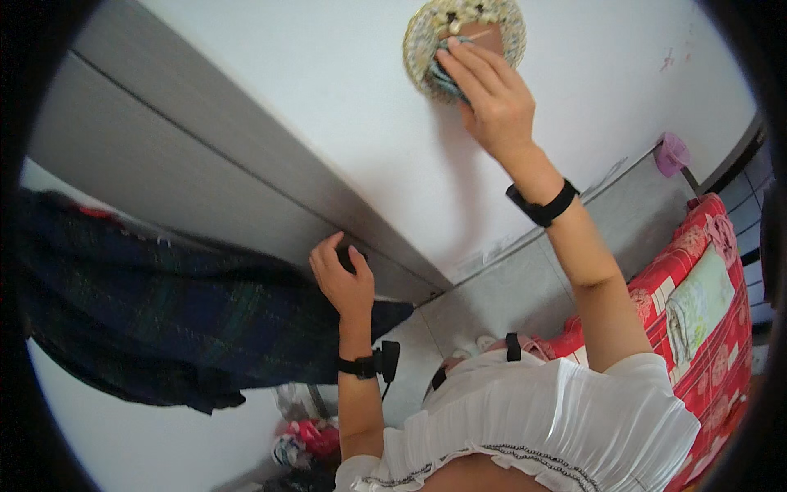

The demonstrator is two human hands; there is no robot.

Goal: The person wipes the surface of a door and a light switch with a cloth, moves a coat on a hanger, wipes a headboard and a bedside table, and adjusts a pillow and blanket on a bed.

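High on the white wall, my right hand (492, 101) presses a folded blue-green cloth (444, 74) against a round woven ornament (421, 46). The ornament has a pale braided rim, a brown middle (489, 37) and small cream and dark pieces near its top. My fingers and the cloth hide its lower part. My left hand (341, 273) hangs lower, before the grey door or panel (203, 166), its fingers loosely bent and apart. A small black thing (353, 259) shows between forefinger and thumb; whether the hand touches it is unclear.
Dark plaid fabric (184, 320) hangs at the left. On the right is a bed with a red patterned cover (707, 400) and a folded pale green cloth (701, 301). A purple bin (671, 155) stands by the wall. Several bundled items (307, 440) lie low at the left.
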